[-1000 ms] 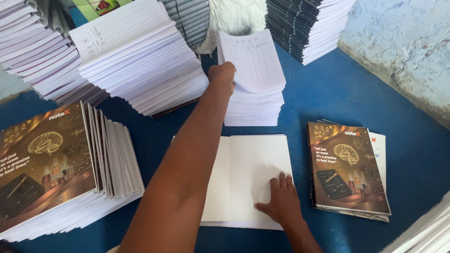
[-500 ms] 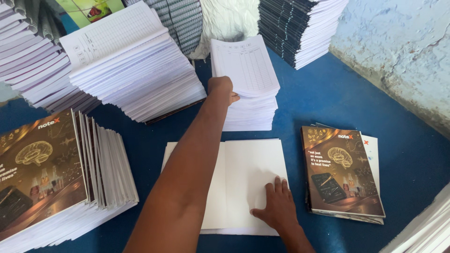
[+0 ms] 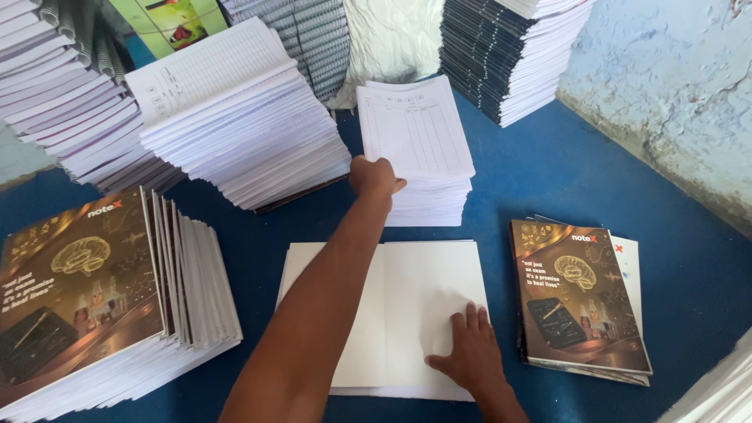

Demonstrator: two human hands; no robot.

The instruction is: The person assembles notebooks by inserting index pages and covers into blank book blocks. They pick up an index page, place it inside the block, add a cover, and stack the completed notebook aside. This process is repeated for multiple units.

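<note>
One ruled sheet point(image 3: 415, 129) — long axis away, leftward tilt

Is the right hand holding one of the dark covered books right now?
No, the right hand lies flat on the blank white open cover, while the dark covered books sit untouched beside it on the blue surface.

— Where are the hands?
— The left hand point(image 3: 374, 177) grips the near-left edge of the small stack of ruled sheets point(image 3: 419, 149). The right hand point(image 3: 468, 354) lies flat on the opened blank cover point(image 3: 392, 313).
— And beside it?
— A short pile of printed notebooks point(image 3: 578, 298) on the blue table point(image 3: 548, 180).
</note>
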